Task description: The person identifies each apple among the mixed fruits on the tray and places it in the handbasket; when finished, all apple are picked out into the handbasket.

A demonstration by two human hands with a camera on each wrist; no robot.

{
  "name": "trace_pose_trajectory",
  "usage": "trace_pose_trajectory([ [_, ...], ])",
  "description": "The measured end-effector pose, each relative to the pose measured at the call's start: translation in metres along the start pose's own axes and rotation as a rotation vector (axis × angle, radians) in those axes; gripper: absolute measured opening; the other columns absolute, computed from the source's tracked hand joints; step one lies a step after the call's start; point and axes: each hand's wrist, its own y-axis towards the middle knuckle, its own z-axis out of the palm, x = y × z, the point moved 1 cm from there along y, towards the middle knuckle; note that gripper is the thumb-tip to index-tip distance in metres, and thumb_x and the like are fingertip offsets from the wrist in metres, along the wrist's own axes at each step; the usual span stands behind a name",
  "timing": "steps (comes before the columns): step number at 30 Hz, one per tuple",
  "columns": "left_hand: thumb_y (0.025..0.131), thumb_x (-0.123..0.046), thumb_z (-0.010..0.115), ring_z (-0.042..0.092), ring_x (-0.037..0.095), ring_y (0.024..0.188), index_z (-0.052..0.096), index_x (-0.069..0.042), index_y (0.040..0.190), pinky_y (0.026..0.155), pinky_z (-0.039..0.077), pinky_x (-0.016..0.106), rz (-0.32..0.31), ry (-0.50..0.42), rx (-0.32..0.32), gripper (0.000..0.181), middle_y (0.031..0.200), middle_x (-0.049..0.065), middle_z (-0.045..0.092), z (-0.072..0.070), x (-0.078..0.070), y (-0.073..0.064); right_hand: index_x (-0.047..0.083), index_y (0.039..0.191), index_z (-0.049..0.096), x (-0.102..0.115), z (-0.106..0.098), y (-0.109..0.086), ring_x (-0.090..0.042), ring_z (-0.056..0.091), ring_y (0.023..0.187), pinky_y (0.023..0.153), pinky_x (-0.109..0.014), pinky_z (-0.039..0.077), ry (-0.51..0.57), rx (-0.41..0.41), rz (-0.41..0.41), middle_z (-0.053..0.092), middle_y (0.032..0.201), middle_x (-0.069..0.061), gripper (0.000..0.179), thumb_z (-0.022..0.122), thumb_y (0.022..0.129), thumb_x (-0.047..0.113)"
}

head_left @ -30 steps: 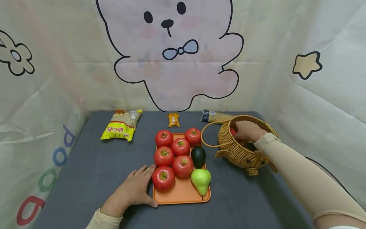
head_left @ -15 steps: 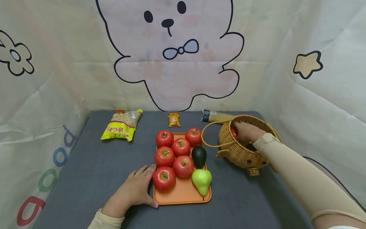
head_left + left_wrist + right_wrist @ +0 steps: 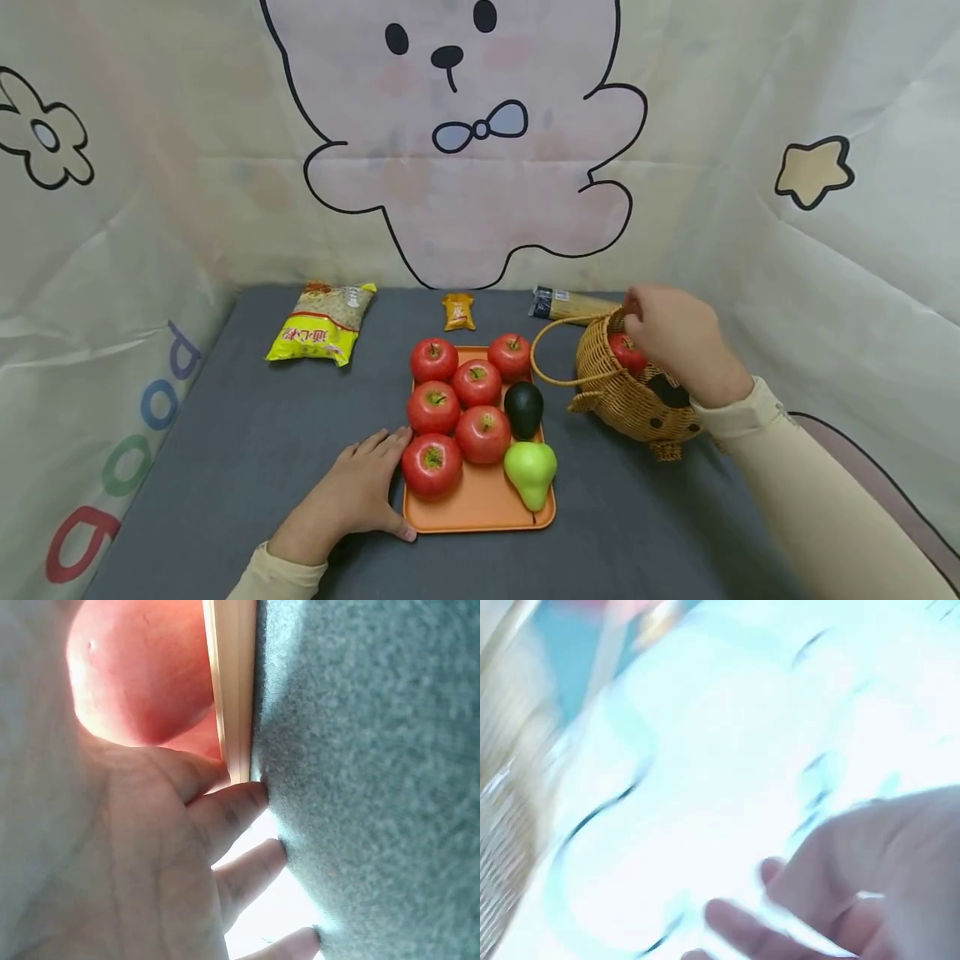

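Note:
My left hand (image 3: 352, 492) lies along the left side of an orange tray (image 3: 480, 518), fingers spread and touching its rim, as the left wrist view also shows beside a red apple (image 3: 142, 671). On the tray are several red apples (image 3: 432, 467), a dark green avocado (image 3: 523, 410) and a green pear (image 3: 531, 473). My right hand (image 3: 682, 342) hovers over a wicker basket (image 3: 618, 408) with an animal face. Inside the basket a red apple (image 3: 627, 353) shows below the hand. Blurred in the right wrist view, my right fingers (image 3: 742, 926) are loosely bent and hold nothing.
At the back of the grey table stand a yellow bag of dry food (image 3: 322, 323), a small orange packet (image 3: 458, 312) and a pack of long noodles (image 3: 573, 306). The basket's hoop handle (image 3: 542, 367) leans toward the tray. Printed fabric walls (image 3: 480, 208) enclose the table.
My right hand has come up out of the basket, leaving the red apple in view inside it. The left hand and the tray stay in place; the head view shifts slightly.

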Motion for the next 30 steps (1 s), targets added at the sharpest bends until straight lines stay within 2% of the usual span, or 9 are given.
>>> trace_pose_trajectory([
  [3,0.05,-0.072,0.098,0.032,0.041,0.154,0.038,-0.007,0.166,0.117,0.028,0.071,0.013,0.023,-0.016,0.146,0.167,0.01,0.042,-0.003,-0.001,0.002,0.008,0.117,0.075,0.054,0.005,-0.027,-0.029,0.066,0.084,0.064,-0.048,0.055,0.013,-0.175,-0.244,0.073,0.104,-0.009,0.028,0.064,0.092,0.014],
  [5,0.05,-0.071,0.098,0.032,0.041,0.154,0.038,-0.006,0.165,0.117,0.029,0.071,0.027,0.03,-0.027,0.145,0.167,0.011,0.043,-0.006,-0.001,0.004,0.01,0.121,0.075,0.09,0.019,-0.043,-0.031,0.067,0.093,0.071,-0.048,0.056,-0.004,-0.213,-0.419,0.072,0.111,-0.009,0.033,0.072,0.089,0.018],
  [8,0.051,-0.072,0.098,0.033,0.041,0.154,0.039,-0.006,0.165,0.117,0.029,0.071,0.03,0.032,-0.028,0.144,0.166,0.011,0.043,-0.007,-0.002,0.005,0.015,0.134,0.071,0.138,0.047,-0.06,-0.029,0.064,0.112,0.088,-0.048,0.055,-0.04,-0.131,-0.625,0.068,0.129,-0.006,0.048,0.08,0.089,0.032],
  [11,0.051,-0.073,0.097,0.033,0.041,0.154,0.039,-0.007,0.165,0.117,0.029,0.071,0.012,0.035,-0.016,0.144,0.166,0.01,0.043,-0.005,0.0,0.003,0.022,0.146,0.064,0.172,0.08,-0.067,-0.025,0.057,0.123,0.098,-0.046,0.051,-0.098,0.007,-0.742,0.062,0.141,-0.003,0.066,0.083,0.088,0.047],
  [14,0.051,-0.073,0.097,0.033,0.041,0.154,0.04,-0.007,0.165,0.117,0.029,0.072,0.003,0.034,-0.012,0.143,0.166,0.01,0.043,-0.002,0.001,0.0,0.025,0.151,0.06,0.192,0.108,-0.069,-0.023,0.054,0.128,0.105,-0.044,0.049,-0.128,0.105,-0.795,0.059,0.146,0.0,0.075,0.086,0.086,0.051],
  [17,0.051,-0.073,0.097,0.034,0.042,0.153,0.04,-0.006,0.165,0.116,0.029,0.072,0.012,0.025,-0.017,0.143,0.166,0.01,0.043,-0.001,0.002,-0.001,0.026,0.15,0.06,0.201,0.126,-0.07,-0.021,0.054,0.126,0.105,-0.041,0.049,-0.139,0.134,-0.808,0.06,0.143,0.002,0.075,0.089,0.084,0.048],
  [25,0.05,-0.075,0.096,0.035,0.041,0.152,0.041,-0.007,0.164,0.115,0.031,0.072,0.033,0.044,-0.026,0.144,0.165,0.01,0.044,0.0,0.005,-0.002,0.022,0.142,0.061,0.21,0.145,-0.069,-0.02,0.057,0.119,0.103,-0.037,0.051,-0.154,0.074,-0.822,0.064,0.136,0.0,0.071,0.091,0.082,0.045],
  [30,0.051,-0.076,0.095,0.035,0.042,0.152,0.041,-0.007,0.164,0.114,0.031,0.072,0.04,0.032,-0.041,0.144,0.166,0.01,0.044,0.001,0.005,-0.003,0.022,0.141,0.062,0.215,0.149,-0.066,-0.019,0.058,0.115,0.1,-0.036,0.051,-0.157,0.083,-0.818,0.065,0.132,0.0,0.07,0.09,0.082,0.046],
])
